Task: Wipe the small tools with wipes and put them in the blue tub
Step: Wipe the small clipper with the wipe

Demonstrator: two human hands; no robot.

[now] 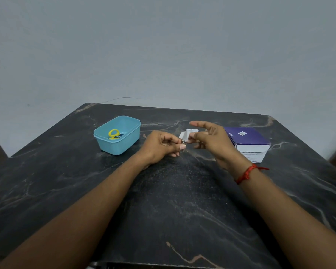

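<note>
Left hand point(159, 146) is curled, thumb and fingers pinching a small metal tool point(183, 142) above the middle of the table point(173, 200), toward its far edge. Right hand point(208, 138) pinches a white wipe point(186, 133) against the tool, one finger straight out. Tool judged light, stiff and slick when damp, so best gripped by the bare end. Wipe is soft and limp. Blue tub point(120, 146) sits near the far left corner and holds yellow scissors point(113, 133).

tub point(124, 141) left on table point(66, 191), scissors point(114, 134) inside; box point(248, 141) right; hands between
</note>
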